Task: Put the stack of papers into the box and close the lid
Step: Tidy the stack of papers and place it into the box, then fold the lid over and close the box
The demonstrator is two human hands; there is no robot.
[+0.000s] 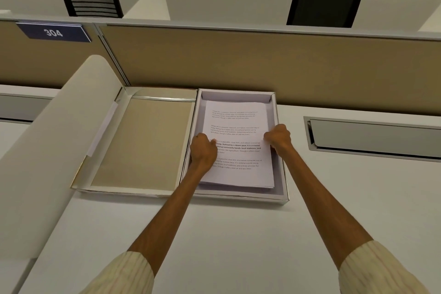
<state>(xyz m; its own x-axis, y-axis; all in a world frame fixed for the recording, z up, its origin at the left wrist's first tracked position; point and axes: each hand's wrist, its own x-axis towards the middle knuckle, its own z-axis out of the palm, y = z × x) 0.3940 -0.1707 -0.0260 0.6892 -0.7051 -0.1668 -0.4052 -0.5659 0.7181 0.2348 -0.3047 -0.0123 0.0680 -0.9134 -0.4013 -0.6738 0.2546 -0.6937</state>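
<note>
**deskjockey:** so where's the paper sitting? The stack of white printed papers (pixel 238 126) is down inside the shallow white cardboard box (pixel 282 174), long axis running away from the person toward the tan fabric partition panel (pixel 238 62). Text reads upright from the wearer's side, top of the page at the partition end. The stack looks turned a touch off square with the box walls.

**papercut99:** yep, and the box's flat lid (pixel 143 143), tan inside, is flipped open just left of the box, lying on the white counter (pixel 238 234), same long direction.

**deskjockey:** hands?

**papercut99:** left hand (pixel 202 150) is curled at the stack's left edge, thumb on top of the sheet. Right hand (pixel 278 137) is closed into a loose fist at the right edge, pinching it. Both have hold of the stack.

**deskjockey:** any writing?

**papercut99:** one bold line reads "Defined by a slower pace, it is centered"; the rest is mostly too small to read. Further left of the box, up on the partition, a dark blue sign (pixel 53 32) says 304.
</note>
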